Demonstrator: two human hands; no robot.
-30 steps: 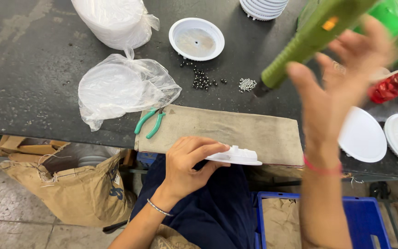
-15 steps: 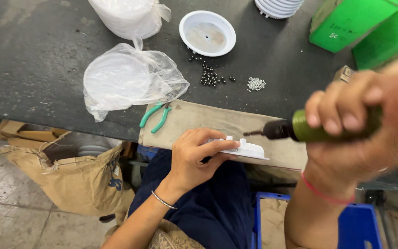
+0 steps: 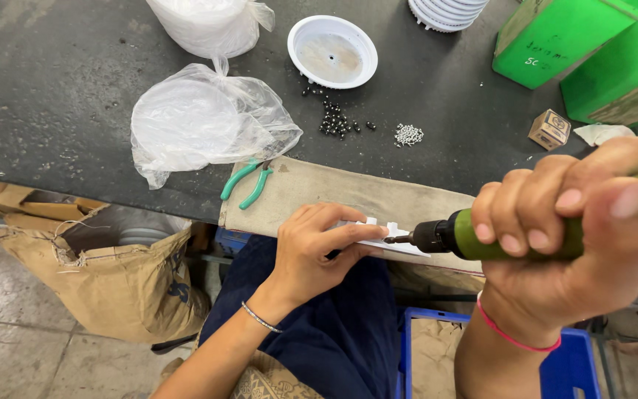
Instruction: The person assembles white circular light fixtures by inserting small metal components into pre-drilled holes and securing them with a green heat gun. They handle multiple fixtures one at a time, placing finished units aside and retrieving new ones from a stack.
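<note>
Sideways, right hand (image 3: 570, 236) around green screwdriver (image 3: 481, 235)

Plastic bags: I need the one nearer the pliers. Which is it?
The flatter, lower plastic bag, its corner almost at the green-handled pliers. The other bag sits at the table's far edge.

1 head-worn view, steeply downward, close over the dark workbench (image 3: 53, 111) edge.

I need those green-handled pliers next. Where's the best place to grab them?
Grip the pliers by their two green handles, coming from the table's near edge. The handles splay toward that edge on the tan cloth, while the jaws lie against the plastic bag.
</note>
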